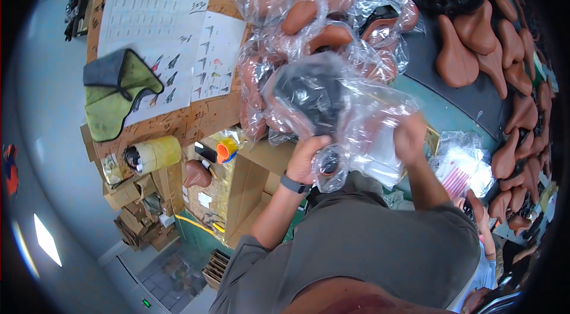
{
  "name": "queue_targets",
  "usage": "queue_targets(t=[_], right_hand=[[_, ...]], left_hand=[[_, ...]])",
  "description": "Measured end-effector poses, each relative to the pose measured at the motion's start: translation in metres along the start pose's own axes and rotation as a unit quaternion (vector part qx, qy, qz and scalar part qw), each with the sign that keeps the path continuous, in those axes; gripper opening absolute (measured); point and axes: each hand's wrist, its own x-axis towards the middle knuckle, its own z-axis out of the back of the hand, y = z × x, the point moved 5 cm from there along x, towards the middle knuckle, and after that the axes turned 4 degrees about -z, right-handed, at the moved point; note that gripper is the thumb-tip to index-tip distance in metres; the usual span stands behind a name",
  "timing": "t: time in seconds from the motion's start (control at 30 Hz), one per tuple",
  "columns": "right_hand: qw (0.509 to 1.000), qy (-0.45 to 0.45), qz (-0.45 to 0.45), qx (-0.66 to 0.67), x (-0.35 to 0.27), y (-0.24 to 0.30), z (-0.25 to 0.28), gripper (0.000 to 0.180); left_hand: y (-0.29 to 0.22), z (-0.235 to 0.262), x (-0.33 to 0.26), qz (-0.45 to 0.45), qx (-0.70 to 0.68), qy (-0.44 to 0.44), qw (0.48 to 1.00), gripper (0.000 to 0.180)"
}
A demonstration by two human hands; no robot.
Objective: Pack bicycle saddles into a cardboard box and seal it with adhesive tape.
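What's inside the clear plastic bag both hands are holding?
A black bicycle saddle shows through the clear bag, gripped by left hand and right hand. Crinkled plastic hides its underside.

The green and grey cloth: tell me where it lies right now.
In the head view the green and grey cloth lies at the left, on the cardboard-topped table, overlapping the white printed sheets, just above the yellow tape roll.
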Motion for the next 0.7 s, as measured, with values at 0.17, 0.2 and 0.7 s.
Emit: queue_targets(t=[0.17, 0.2, 0.7], right_hand=[[0.87, 0.016, 0.009, -0.493, 0.166, -0.097, -0.066, 0.076], [0.798, 0.117, -0.087, -0.585, 0.184, -0.142, -0.08, 0.079], [0.844, 0.379, -0.243, -0.291, -0.009, 0.065, -0.264, 0.088]], left_hand=[[0.0, 0.059, -0.122, -0.269, 0.13, -0.193, 0.935, 0.049], [0.008, 0.071, -0.148, -0.27, 0.128, -0.192, 0.935, 0.049], [0.16, 0.406, -0.499, -0.249, 0.113, -0.517, 0.811, 0.051]])
